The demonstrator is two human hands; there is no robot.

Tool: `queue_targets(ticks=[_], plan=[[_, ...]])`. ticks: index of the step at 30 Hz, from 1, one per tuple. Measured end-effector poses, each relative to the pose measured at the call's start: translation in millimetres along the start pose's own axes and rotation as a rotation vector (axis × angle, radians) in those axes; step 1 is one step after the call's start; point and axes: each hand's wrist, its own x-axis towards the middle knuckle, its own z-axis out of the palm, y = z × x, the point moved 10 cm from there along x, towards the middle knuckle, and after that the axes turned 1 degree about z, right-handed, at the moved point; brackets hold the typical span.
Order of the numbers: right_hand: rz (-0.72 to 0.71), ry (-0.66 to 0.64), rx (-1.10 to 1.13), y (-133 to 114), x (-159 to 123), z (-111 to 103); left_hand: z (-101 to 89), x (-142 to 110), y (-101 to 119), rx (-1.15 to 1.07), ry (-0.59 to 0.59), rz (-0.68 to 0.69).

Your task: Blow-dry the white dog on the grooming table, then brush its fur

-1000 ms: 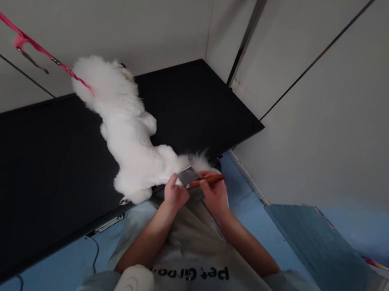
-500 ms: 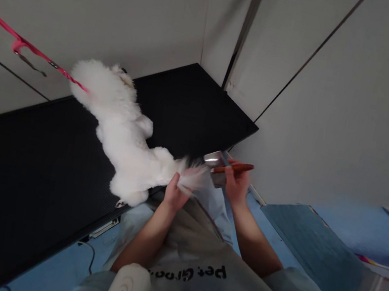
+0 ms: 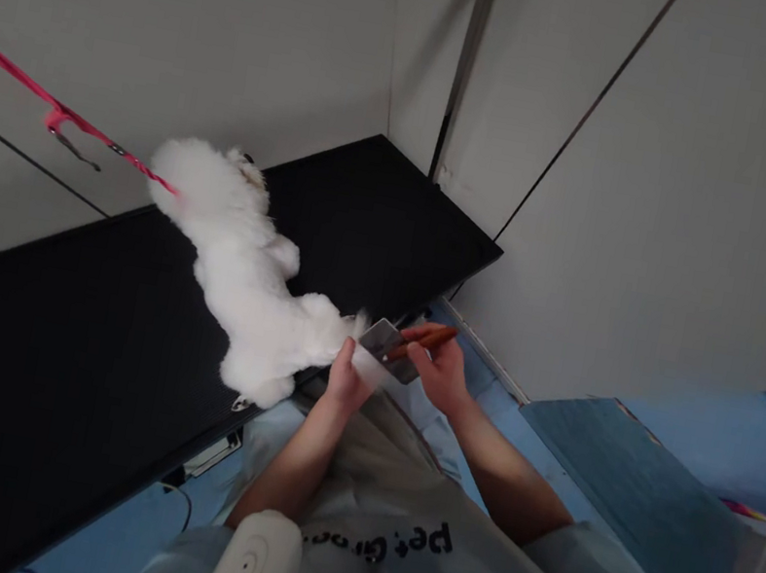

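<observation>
A fluffy white dog stands on a black table, its head at the upper left and its rear toward me. My left hand is closed around the dog's tail, thumb up, just past the table's edge. In my right hand is a slicker brush with a brown wooden handle and a flat metal head. The brush head lies against the tail hair, right beside my left hand, and covers most of the tail's end. Its pins are hidden from view.
A pink leash with a metal clip runs from the dog's neck to the upper left. The black table stands against grey walls. A blue-green panel is at the right. A white device with a yellow light sits low in front.
My right hand has moved left with the brush, from beyond the tail's tip onto the tail hair. My left hand keeps its hold on the tail. The view has shifted slightly.
</observation>
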Motion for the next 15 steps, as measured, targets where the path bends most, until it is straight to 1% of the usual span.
queue_targets(ticks=[1, 3, 4, 5, 6, 8, 9, 10, 11, 12, 14, 15], plan=[[0.041, 0.028, 0.003, 6, 2, -4, -1.0, -1, 2, -0.003, 0.007, 0.005], [0.109, 0.213, -0.024, 17, 5, -24, -3.5, -3, 7, -0.017, 0.028, 0.020], [0.140, 0.264, -0.059, 22, 5, -29, -2.8, -4, 9, -0.015, 0.021, 0.026], [0.170, 0.228, -0.114, 25, 6, -24, -1.4, -5, 11, -0.012, 0.008, 0.028], [0.189, 0.106, -0.183, 28, 5, -9, 0.1, -5, 11, -0.006, -0.004, 0.029], [0.188, -0.247, -0.333, 30, -5, 35, 1.3, -5, 10, 0.011, -0.013, 0.038], [0.172, -0.400, -0.408, 30, -15, 56, 0.7, -5, 10, 0.026, -0.013, 0.044], [0.151, -0.498, -0.477, 29, -22, 70, -0.9, -5, 9, 0.050, -0.014, 0.045], [0.134, -0.540, -0.536, 28, -27, 78, -3.6, -6, 8, 0.088, -0.018, 0.037], [0.128, -0.539, -0.578, 26, -27, 81, -7.2, -9, 7, 0.151, -0.031, 0.020], [0.137, -0.500, -0.613, 22, -22, 79, -18.6, -15, 13, 0.405, -0.064, 0.000], [0.141, -0.487, -0.615, 19, -18, 77, -26.8, -19, 20, 0.552, -0.069, 0.002]])
